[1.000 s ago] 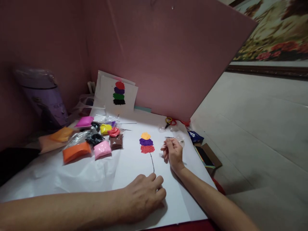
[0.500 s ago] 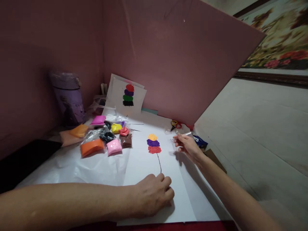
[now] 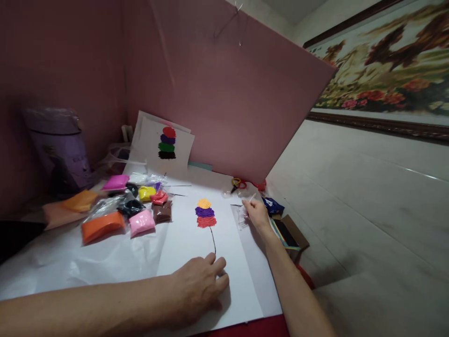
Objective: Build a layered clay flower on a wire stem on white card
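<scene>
My left hand (image 3: 199, 285) rests palm down on a white sheet (image 3: 228, 271), its bent fingers slightly apart and the fingertips partly hidden. Its index finger lies at the lower end of a thin, curved black line (image 3: 213, 238). Above the line sit three stacked patches: yellow-orange (image 3: 204, 203), purple (image 3: 205, 212) and red (image 3: 206, 222). At the sheet's right edge my right hand (image 3: 257, 215) pinches a slim tool with a dark pointed tip (image 3: 235, 205). A clear plastic fork (image 3: 242, 222) is just below those fingers; whether they touch it I cannot tell.
Several bagged clay packs, orange (image 3: 103, 228), pink (image 3: 142, 223) and brown (image 3: 162, 212) among them, lie left of the sheet. A picture card (image 3: 178, 147) leans on the wall behind. Scissors (image 3: 238, 184) lie at the back; a cardboard box (image 3: 296, 234) stands right.
The view has swung right. My right hand has shifted from the clear fork in its fingers to the slim pointed tool. The fingers of my left hand have spread a little.
</scene>
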### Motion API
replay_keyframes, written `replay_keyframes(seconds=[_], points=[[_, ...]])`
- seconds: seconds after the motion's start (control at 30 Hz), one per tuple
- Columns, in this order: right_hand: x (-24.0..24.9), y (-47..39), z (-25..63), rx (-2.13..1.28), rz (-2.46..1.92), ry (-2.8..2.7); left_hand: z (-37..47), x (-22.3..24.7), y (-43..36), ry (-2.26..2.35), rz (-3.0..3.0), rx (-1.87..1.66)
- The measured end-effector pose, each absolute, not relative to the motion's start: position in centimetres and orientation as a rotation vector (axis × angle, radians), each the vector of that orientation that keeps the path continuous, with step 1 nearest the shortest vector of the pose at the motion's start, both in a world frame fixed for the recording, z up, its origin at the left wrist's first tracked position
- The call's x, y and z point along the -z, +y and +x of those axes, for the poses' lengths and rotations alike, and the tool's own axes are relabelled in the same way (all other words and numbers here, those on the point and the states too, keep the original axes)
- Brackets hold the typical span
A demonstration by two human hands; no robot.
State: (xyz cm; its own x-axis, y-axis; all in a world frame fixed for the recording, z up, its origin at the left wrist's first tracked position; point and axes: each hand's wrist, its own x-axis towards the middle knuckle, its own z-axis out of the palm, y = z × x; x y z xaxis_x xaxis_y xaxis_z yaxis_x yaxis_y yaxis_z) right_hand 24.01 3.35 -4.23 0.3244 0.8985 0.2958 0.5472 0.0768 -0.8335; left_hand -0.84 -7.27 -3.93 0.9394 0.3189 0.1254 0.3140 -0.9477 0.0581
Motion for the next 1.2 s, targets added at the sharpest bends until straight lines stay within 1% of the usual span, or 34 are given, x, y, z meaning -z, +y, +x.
replay_keyframes(seconds=[0.2, 0.43, 0.6, 0.77, 0.93, 1.2], points=[[5.0, 3.1, 25.9, -0.235, -1.728, -1.433, -1.5, 3.2, -7.4, 0.472, 2.987, -0.223], [6.2, 3.1, 25.5, -0.141, -1.825, -1.557, -2.0, 3.2, -7.7, 0.536, 2.906, -0.273], [5.9, 2.8, 25.1, -0.070, -1.871, -1.591, -1.9, 3.3, -7.7, 0.555, 2.897, -0.260], [5.3, 2.4, 24.9, 0.095, -1.916, -1.538, -1.7, 4.4, -7.5, 0.548, 2.901, -0.331], [5.5, 2.3, 24.4, 0.319, -1.850, -1.488, -1.6, 5.1, -7.4, 0.534, 2.934, -0.378], [6.2, 2.7, 23.3, 0.516, -1.554, -1.651, -2.5, 3.1, -7.3, 0.383, 2.927, -0.464]])
